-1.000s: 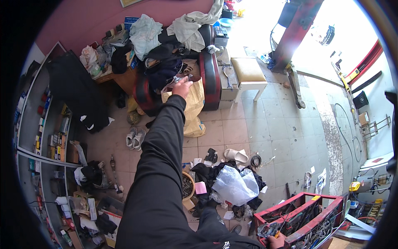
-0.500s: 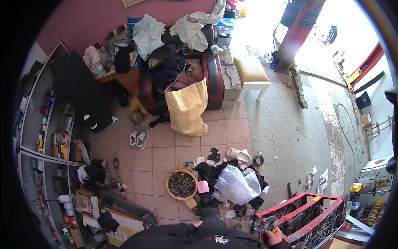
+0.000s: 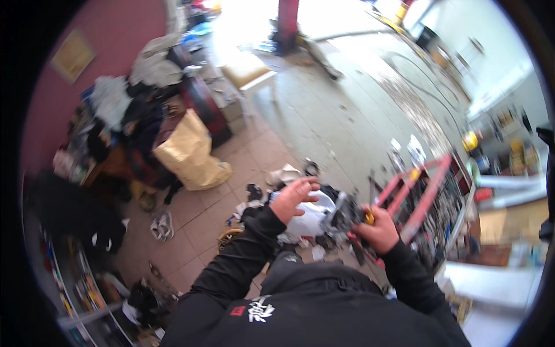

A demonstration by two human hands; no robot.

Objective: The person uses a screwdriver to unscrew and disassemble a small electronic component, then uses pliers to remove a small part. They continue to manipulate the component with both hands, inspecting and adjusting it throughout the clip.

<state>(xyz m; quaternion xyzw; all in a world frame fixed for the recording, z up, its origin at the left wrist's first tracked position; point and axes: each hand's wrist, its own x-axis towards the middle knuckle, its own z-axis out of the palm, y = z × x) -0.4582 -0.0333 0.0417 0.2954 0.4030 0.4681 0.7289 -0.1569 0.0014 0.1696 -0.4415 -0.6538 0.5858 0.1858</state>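
The left hand (image 3: 293,201) is rising, fingers spreading, so it's nearing the right hand (image 3: 379,231), which is gripping a yellow handle (image 3: 369,217).

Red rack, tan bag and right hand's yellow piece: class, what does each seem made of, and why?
Red rack: probably painted metal, matt-looking; slim straight bars. Tan bag: paper or plastic, slightly glossy; stiff creases fit either. Yellow piece: perhaps plastic; bright colour, finish too blurred.

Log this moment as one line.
left hand: open, above white plastic; right hand: gripping blurred dark item, yellow part showing; nearby: red rack
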